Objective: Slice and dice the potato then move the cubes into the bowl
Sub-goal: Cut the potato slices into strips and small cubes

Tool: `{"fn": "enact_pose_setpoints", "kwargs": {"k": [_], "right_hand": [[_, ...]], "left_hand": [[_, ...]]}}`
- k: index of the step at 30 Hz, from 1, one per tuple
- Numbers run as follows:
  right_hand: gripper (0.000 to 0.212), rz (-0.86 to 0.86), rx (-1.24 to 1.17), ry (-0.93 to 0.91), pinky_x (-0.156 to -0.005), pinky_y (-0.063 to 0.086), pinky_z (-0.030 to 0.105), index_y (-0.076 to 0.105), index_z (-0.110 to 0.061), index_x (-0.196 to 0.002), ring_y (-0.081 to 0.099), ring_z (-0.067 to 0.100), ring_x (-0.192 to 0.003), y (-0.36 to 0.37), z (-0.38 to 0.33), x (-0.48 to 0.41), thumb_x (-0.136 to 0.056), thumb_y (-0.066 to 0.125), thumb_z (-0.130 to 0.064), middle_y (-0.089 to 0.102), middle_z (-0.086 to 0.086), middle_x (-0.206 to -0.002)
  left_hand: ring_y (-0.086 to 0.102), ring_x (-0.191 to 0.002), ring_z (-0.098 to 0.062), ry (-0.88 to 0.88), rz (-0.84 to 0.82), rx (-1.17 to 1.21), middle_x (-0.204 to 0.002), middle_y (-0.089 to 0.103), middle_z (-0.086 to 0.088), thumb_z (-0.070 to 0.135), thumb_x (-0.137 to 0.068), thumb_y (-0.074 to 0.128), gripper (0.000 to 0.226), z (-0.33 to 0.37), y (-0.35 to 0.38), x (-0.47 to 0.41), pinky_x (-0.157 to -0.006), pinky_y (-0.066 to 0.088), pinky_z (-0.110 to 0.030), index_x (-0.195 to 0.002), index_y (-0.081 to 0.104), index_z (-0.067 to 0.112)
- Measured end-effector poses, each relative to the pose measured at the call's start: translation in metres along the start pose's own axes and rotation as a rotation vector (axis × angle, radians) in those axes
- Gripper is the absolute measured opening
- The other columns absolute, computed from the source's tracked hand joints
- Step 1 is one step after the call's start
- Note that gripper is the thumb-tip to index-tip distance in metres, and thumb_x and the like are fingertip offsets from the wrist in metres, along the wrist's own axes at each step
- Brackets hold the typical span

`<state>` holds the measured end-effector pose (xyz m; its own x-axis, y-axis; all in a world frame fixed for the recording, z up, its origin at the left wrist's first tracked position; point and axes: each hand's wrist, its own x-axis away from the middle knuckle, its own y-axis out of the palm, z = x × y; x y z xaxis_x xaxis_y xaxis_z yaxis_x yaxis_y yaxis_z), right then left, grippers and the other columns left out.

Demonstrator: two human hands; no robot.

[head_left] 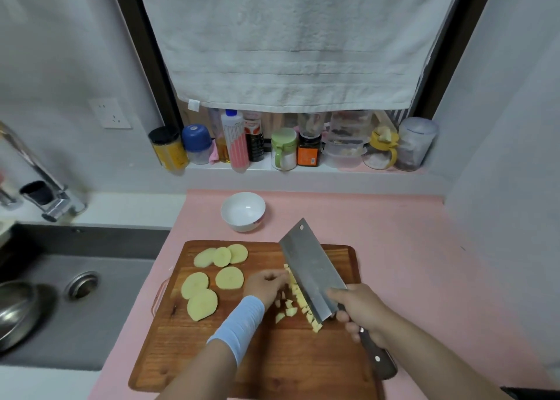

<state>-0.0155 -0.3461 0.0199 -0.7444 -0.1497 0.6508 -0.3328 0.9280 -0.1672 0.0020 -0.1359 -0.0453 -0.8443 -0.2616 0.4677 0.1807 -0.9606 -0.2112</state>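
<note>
While my right hand (362,310) grips the cleaver (312,270), my left hand (263,284) pinches the potato pieces (298,295): light, firm, likely slippery, best steadied from their sides.

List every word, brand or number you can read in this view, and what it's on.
No text is legible.
dark bottle: red label, print too blurred.
orange-labelled jar: print too small to read.
pink-striped bottle: marks too blurred.
yellow jar: label blurred.
towel tag: too small to tell.
cleaver, bowl: no text visible.
</note>
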Motion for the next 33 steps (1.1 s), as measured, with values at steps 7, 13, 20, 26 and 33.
{"fn": "enact_pose_setpoints", "kwargs": {"k": [7, 13, 20, 26, 33], "right_hand": [[0.022, -0.009, 0.067, -0.058, -0.040, 0.030, 0.022, 0.064, -0.010, -0.108, 0.032, 0.013, -0.038, -0.011, -0.003, -0.004, -0.102, 0.057, -0.030, 0.044, 0.000, -0.053], [0.023, -0.031, 0.110, -0.086, -0.041, 0.030, 0.023, 0.063, -0.008, -0.109, 0.030, 0.014, -0.039, -0.014, 0.003, -0.008, -0.102, 0.056, -0.028, 0.041, 0.001, -0.056], [0.022, -0.042, 0.159, -0.091, -0.042, 0.032, 0.025, 0.061, -0.011, -0.109, 0.032, 0.014, -0.039, -0.018, 0.011, -0.010, -0.102, 0.056, -0.031, 0.040, 0.000, -0.055], [0.022, -0.042, 0.193, -0.076, -0.041, 0.033, 0.025, 0.052, -0.017, -0.115, 0.030, 0.014, -0.038, -0.012, 0.021, -0.014, -0.101, 0.055, -0.033, 0.038, -0.001, -0.054], [0.026, -0.036, 0.248, -0.121, -0.041, 0.032, 0.025, 0.062, -0.008, -0.107, 0.029, 0.013, -0.038, 0.012, 0.016, -0.005, -0.099, 0.052, -0.030, 0.037, -0.002, -0.054]], "left_hand": [[0.070, -0.085, -0.005, 0.052, -0.110, -0.255, -0.090, 0.075, 0.012, 0.020, -0.090, 0.072, 0.022, -0.007, -0.014, 0.003, -0.088, 0.055, -0.023, -0.107, 0.075, 0.034], [0.074, -0.085, -0.014, 0.050, -0.083, -0.154, -0.087, 0.078, 0.002, 0.003, -0.088, 0.071, 0.026, -0.010, -0.021, 0.004, -0.083, 0.060, -0.032, -0.106, 0.074, 0.021], [0.059, -0.104, -0.017, 0.029, 0.095, -0.838, -0.122, 0.056, 0.000, 0.023, -0.085, 0.073, 0.037, -0.024, -0.017, 0.014, -0.092, 0.047, -0.024, -0.121, 0.063, 0.021], [0.060, -0.088, -0.008, 0.042, -0.048, -0.604, -0.110, 0.065, 0.005, 0.016, -0.094, 0.060, 0.033, -0.017, 0.015, 0.018, -0.069, 0.044, -0.005, -0.128, 0.060, 0.018], [0.062, -0.092, -0.018, 0.113, 0.262, -0.536, -0.103, 0.067, 0.004, 0.008, -0.096, 0.050, 0.024, -0.013, -0.048, 0.009, -0.080, 0.045, -0.024, -0.107, 0.064, 0.024]]}}
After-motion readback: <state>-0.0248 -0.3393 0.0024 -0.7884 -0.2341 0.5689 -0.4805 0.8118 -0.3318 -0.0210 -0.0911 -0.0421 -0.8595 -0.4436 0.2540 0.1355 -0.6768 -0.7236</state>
